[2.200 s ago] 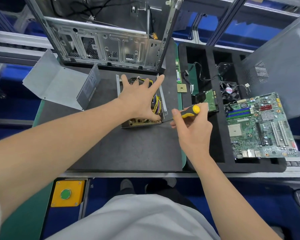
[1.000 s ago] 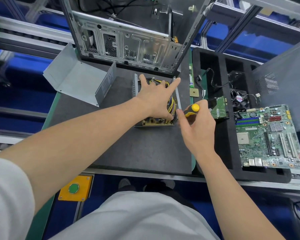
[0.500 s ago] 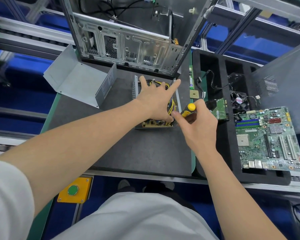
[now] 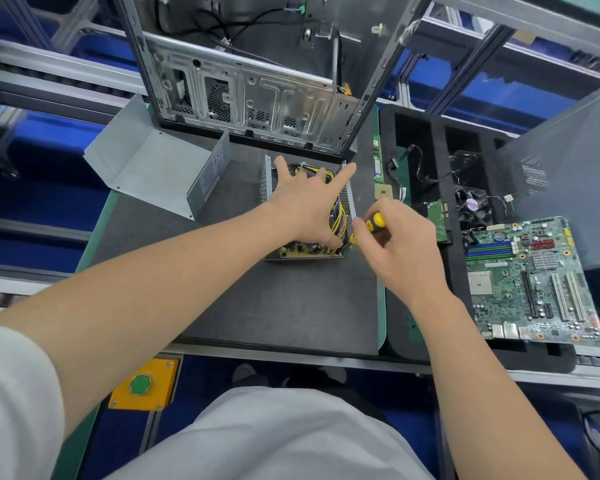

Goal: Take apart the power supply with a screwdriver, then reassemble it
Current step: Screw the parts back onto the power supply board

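Observation:
The opened power supply (image 4: 302,252) lies on the dark mat with its circuit board and yellow wires exposed. My left hand (image 4: 309,202) rests spread over it, fingers straight, holding it down. My right hand (image 4: 392,244) grips a yellow and black screwdriver (image 4: 373,223) whose tip points down at the supply's near right corner. The supply's grey metal cover (image 4: 160,171) lies off to the left on the mat.
An empty computer case (image 4: 250,98) stands behind the supply. A black foam tray (image 4: 416,327) to the right holds a motherboard (image 4: 530,282), a small fan (image 4: 471,206), a green card and cables. A yellow box with a green button (image 4: 141,384) sits below the table edge.
My right hand has brought the screwdriver left, closer to the supply's near right corner. My left hand stays spread on the supply.

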A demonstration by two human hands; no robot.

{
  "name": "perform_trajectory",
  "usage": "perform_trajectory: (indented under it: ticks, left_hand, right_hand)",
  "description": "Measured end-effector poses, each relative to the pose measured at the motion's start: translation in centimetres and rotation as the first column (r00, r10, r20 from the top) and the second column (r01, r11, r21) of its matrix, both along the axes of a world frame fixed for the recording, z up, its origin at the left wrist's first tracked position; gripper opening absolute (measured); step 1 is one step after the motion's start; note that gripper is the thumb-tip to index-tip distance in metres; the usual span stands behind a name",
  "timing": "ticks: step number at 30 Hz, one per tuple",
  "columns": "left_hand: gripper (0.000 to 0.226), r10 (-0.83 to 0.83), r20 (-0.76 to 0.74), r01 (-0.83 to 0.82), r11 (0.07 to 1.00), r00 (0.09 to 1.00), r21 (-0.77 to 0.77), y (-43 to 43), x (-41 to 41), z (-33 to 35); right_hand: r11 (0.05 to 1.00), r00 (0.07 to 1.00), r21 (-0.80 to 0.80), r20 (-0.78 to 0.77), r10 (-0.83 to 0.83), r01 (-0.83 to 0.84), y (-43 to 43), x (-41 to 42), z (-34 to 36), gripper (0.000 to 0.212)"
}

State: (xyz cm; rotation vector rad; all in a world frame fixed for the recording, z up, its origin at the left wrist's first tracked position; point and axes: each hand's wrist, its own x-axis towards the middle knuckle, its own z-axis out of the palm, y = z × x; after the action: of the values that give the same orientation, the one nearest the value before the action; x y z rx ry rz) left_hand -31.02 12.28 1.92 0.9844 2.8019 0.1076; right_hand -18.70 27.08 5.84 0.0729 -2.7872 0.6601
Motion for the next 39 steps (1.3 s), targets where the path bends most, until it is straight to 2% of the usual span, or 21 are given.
perform_trajectory:
  ticks: [2, 3, 6, 7, 12, 14, 18, 22, 26, 39]
  left_hand:
    - [0.139, 0.002, -0.002, -0.002, 1.0, 1.0, -0.012, 0.0, 0.0, 0.0]
    - [0.139, 0.001, -0.004, -0.001, 1.0, 1.0, -0.017, 0.0, 0.0, 0.1]
    - [0.137, 0.002, -0.003, -0.002, 1.0, 1.0, -0.01, -0.1, 0.1, 0.0]
    - [0.136, 0.003, -0.003, -0.003, 1.0, 1.0, -0.008, -0.1, 0.1, 0.0]
    - [0.138, 0.003, 0.001, -0.003, 1.0, 1.0, -0.004, -0.1, 0.0, 0.0]
    - [0.138, 0.003, 0.002, -0.003, 1.0, 1.0, -0.004, -0.1, 0.0, -0.1]
    - [0.137, 0.002, 0.001, -0.002, 1.0, 1.0, -0.009, 0.0, -0.1, -0.3]
    - [0.138, 0.007, -0.001, -0.007, 1.0, 1.0, -0.009, 0.0, -0.1, -0.3]
    - [0.14, 0.013, 0.003, -0.013, 1.0, 1.0, -0.018, 0.1, -0.1, -0.2]
    - [0.141, 0.002, -0.001, -0.002, 1.0, 1.0, -0.026, 0.0, 0.0, -0.1]
  right_hand:
    - [0.996, 0.999, 0.083, -0.032, -0.037, 0.039, -0.2, -0.4, 0.2, 0.04]
    - [0.995, 0.999, 0.088, -0.038, -0.035, 0.038, -0.3, -0.6, 0.3, 0.039]
    - [0.999, 0.999, -0.01, 0.018, 0.037, -0.037, -0.5, -0.7, 0.3, 0.014]
    - [0.998, 0.997, -0.028, 0.043, 0.065, -0.064, -0.5, -0.7, 0.4, 0.011]
    - [0.989, 0.978, -0.102, 0.167, 0.127, -0.111, 0.6, -0.5, 0.9, 0.007]
    - [0.992, 0.974, -0.04, 0.188, 0.124, -0.118, 0.9, -0.6, 1.0, 0.011]
    - [0.977, 0.981, 0.161, 0.159, 0.112, -0.138, 0.4, -0.8, 0.7, 0.032]
    - [0.985, 0.989, 0.124, 0.1, 0.106, -0.118, 1.0, -0.4, 1.1, 0.031]
    - [0.981, 0.997, 0.177, 0.006, 0.082, -0.082, 1.2, 0.2, 1.7, 0.026]
    - [0.98, 0.994, 0.192, -0.075, 0.074, -0.059, 0.9, 2.1, 0.4, 0.026]
